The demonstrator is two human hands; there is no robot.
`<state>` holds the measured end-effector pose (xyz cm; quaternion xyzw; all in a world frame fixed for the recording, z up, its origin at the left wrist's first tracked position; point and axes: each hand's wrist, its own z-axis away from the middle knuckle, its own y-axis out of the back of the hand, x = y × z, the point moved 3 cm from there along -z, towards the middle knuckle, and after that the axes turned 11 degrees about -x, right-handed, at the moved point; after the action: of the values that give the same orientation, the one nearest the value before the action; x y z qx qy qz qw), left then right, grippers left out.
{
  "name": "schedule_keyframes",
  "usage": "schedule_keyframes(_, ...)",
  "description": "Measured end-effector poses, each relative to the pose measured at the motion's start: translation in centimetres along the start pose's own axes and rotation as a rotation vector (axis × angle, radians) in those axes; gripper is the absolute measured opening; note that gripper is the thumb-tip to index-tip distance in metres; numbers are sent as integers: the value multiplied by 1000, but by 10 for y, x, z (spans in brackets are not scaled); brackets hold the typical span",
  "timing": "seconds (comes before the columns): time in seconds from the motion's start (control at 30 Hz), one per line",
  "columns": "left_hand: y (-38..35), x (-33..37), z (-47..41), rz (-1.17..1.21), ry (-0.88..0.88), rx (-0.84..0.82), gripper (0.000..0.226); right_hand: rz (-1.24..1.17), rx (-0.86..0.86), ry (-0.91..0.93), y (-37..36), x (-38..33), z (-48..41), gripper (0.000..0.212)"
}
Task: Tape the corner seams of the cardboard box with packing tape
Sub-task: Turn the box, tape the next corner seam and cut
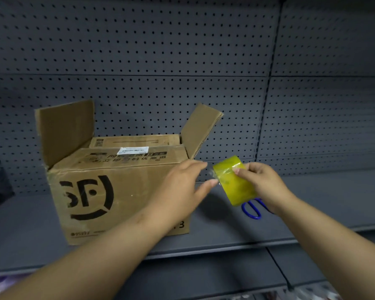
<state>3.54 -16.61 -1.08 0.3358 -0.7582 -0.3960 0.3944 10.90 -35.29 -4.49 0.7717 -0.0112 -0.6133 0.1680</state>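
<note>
Right hand [262, 182] fingers clamped on tape roll [236, 185]; left hand [182, 187] fingers seemingly pinching tape end [214, 174].

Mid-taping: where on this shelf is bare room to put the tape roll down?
Bare grey metal shelf lies right of the blue-handled scissors, up to the perforated back panel, and left of the brown cardboard box. Crowded: beside the box's right side, where the left hand and the right hand meet at the yellow packing tape roll.
</note>
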Motion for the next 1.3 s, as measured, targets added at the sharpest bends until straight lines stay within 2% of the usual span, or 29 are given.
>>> schedule_keyframes(0.13,-2,20,-6,109,-17,-36,64,-90,42,62,-10,-33,47,16)
schedule_keyframes(0.2,1,26,-5,167,-35,-8,53,-103,52,96,-18,-48,67,17)
schedule_keyframes(0.33,16,29,12,400,-81,129,13,-94,105,152,-35,-70,92,21)
schedule_keyframes(0.37,21,28,16,429,-87,167,10,-83,105,168,-40,-74,97,20)
schedule_keyframes(0.43,34,27,23,448,-80,209,11,-74,31,183,-50,-79,105,15)
schedule_keyframes(0.53,50,21,30,417,-65,209,13,-59,-142,168,-64,-80,114,43)
schedule_keyframes(0.63,60,11,38,367,-48,197,12,53,-252,131,-82,-75,126,30)
schedule_keyframes(0.73,71,3,44,337,-25,196,13,220,-211,158,-98,-72,134,18)
schedule_keyframes(0.87,82,-5,48,308,30,171,16,77,-121,232,-113,-81,139,15)
schedule_keyframes(1.03,85,-6,51,324,40,169,21,73,-39,294,-118,-88,144,18)
schedule_keyframes(1.2,77,-6,49,457,110,124,24,-16,-123,328,-111,-85,145,16)
schedule_keyframes(1.3,81,-8,44,832,165,122,25,77,-189,330,-106,-73,147,18)
